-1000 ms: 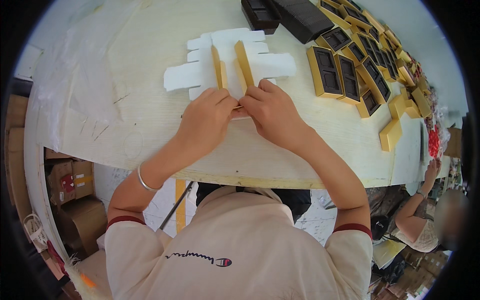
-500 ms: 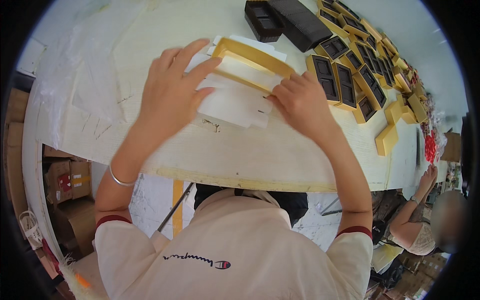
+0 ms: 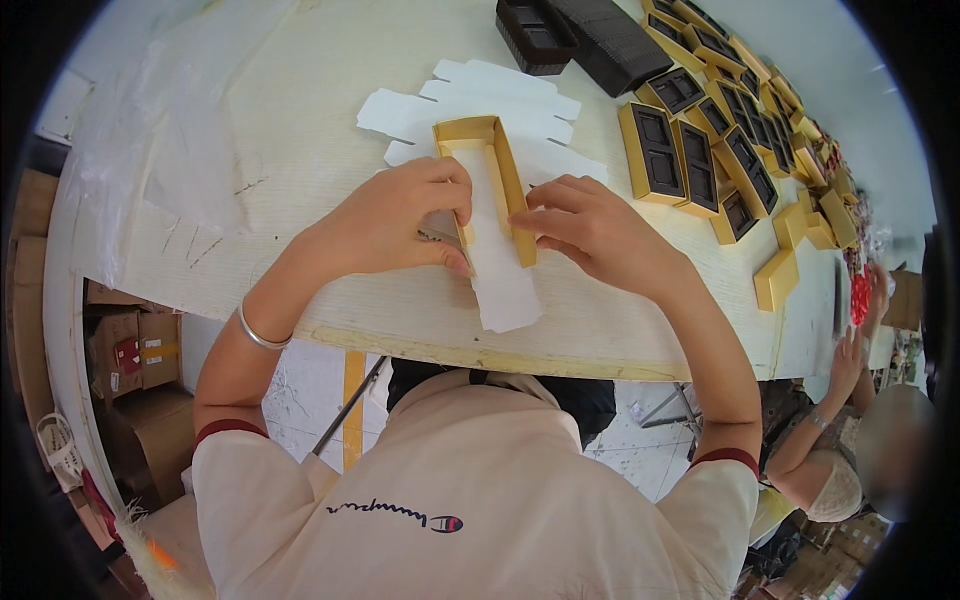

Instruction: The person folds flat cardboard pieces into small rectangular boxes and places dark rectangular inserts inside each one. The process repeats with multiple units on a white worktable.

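Note:
A partly folded gold cardboard box (image 3: 515, 190) lies lengthwise before me on the table. Its far end and two long walls stand up, while a white end flap stretches flat toward me. My left hand (image 3: 410, 215) has its fingers and thumb closed on the left wall. On the opposite side, the bent fingers of my right hand (image 3: 585, 225) pinch the right wall near its near end. Beyond and partly under the box are flat white box blanks (image 3: 540, 105) with notched edges. The left hand covers part of the left wall.
Stacked dark plastic trays (image 3: 615, 45) stand at the far edge of the table (image 3: 350, 300). Many gold boxes with dark inserts (image 3: 655, 150) crowd the right side, near a closed gold box (image 3: 776, 280). Clear plastic film (image 3: 190, 150) lies left. A co-worker (image 3: 820, 460) sits at right.
The box has turned from crosswise to lengthwise and come nearer to me, its near flap now laid flat. Both hands have moved down with it; the white blanks behind are uncovered.

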Motion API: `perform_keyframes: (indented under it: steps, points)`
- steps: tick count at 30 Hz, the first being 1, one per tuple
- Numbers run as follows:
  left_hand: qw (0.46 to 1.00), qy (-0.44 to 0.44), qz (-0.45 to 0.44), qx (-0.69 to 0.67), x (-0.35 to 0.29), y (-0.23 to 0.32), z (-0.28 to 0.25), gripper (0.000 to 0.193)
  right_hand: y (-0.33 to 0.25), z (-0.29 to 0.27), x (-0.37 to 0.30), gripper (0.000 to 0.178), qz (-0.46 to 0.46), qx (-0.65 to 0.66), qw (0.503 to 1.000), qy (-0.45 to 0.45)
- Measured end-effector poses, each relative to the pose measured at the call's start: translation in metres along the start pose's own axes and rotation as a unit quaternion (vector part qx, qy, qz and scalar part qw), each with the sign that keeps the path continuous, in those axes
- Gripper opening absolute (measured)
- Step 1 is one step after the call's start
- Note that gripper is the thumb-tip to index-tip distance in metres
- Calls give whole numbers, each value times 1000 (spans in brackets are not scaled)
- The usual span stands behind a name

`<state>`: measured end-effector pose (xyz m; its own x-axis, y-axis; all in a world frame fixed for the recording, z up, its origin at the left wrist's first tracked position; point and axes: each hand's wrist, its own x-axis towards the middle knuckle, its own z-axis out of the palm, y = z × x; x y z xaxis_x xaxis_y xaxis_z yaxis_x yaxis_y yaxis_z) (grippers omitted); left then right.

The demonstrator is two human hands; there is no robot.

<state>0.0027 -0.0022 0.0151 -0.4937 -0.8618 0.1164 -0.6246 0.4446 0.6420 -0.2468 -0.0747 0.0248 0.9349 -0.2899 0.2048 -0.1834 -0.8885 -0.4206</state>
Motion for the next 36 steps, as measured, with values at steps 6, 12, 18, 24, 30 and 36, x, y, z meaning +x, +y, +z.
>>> perform_keyframes:
  steps: [6,12,18,24,30,36]
  points:
    - [998,45,-12,48,-3,9,18,24,11,12,10,19,8,104,995,11]
    - [985,141,-90,-33,-2,25,41,8,-6,32,20,17,63,122,989,60]
    - [984,153,-81,-51,-8,17,43,6,-27,21,15,33,215,299,930,10]
    - [967,130,-110,-188,-19,9,32,6,-37,21,-8,57,-22,-59,996,66]
    - [982,96,-86,-141,-11,12,30,5,-22,50,-6,47,-62,-12,986,152]
    - [924,46,-170,-340,-11,8,18,24,-24,61,14,18,172,369,871,273]
